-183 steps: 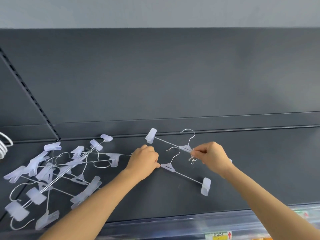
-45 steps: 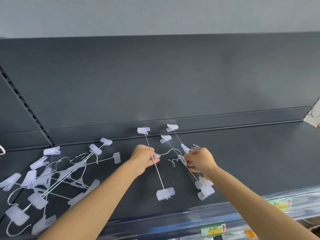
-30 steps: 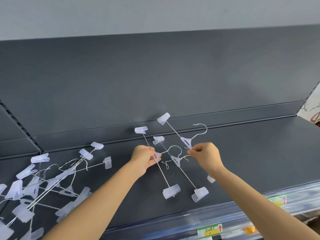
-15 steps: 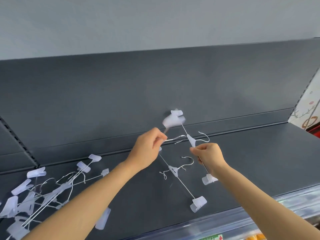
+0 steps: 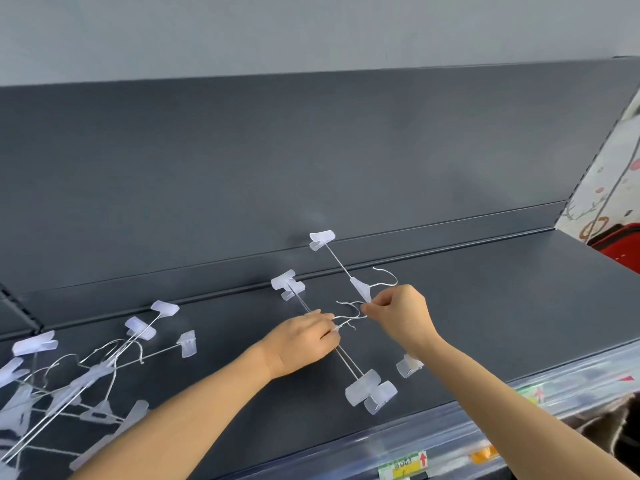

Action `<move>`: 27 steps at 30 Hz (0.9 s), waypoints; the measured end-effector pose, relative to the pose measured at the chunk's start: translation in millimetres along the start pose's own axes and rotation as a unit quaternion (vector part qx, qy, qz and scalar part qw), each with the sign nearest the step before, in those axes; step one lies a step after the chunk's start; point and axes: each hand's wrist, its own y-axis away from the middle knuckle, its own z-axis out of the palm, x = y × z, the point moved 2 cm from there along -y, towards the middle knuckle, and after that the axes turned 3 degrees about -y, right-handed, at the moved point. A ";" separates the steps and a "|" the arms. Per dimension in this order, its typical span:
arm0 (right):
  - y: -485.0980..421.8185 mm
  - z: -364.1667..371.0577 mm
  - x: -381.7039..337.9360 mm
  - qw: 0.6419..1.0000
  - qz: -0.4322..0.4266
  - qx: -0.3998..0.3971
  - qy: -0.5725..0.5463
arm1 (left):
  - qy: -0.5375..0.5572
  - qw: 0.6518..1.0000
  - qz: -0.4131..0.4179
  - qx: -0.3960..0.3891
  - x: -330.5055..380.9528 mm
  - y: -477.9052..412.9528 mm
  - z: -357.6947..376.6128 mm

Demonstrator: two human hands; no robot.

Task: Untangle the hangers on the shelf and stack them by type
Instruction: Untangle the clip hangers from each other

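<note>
The left hand [image 5: 304, 341] pinches the middle of two hangers [image 5: 362, 388] that lie together on the shelf [image 5: 519, 306]. The right hand [image 5: 398, 317] has a tight grip on a third hanger [image 5: 360, 289] by its hook. I think it should go down slowly on the pair, hooks matching, so nothing catches. The messy pile [image 5: 104, 368] is to the left. There is open shelf to the right, and the front edge [image 5: 485, 410] is close.

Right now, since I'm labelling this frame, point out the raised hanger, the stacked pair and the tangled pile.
raised hanger [image 5: 359, 287]: head view, centre plastic piece.
stacked pair [image 5: 362, 388]: head view, near-end clip.
tangled pile [image 5: 187, 342]: head view, rightmost clip.
</note>
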 end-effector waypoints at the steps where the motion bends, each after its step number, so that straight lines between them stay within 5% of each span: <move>1: 1.2 1.7 -1.4 1.000 -0.009 0.001 0.004 | -0.008 1.000 0.000 0.014 1.7 -0.8 1.2; 6: 5.8 10.6 -10.7 0.999 -0.038 -0.002 0.020 | 0.011 0.999 -0.038 -0.035 0.5 6.3 -2.8; 10: 9.6 17.0 -23.0 0.997 -0.061 -0.004 0.042 | -0.084 0.990 -0.110 0.015 7.4 6.1 -12.7; 13: 10.3 18.9 -31.0 0.994 -0.083 -0.001 0.073 | -0.050 0.998 -0.028 0.034 9.7 13.4 -10.9; 23: 14.4 33.1 -38.7 0.986 -0.091 -0.033 0.135 | -0.039 0.996 -0.034 0.068 8.2 29.0 -10.0; 27: 14.1 36.2 -35.9 0.984 -0.074 -0.041 0.157 | -0.047 0.998 -0.021 0.024 11.9 22.6 -5.1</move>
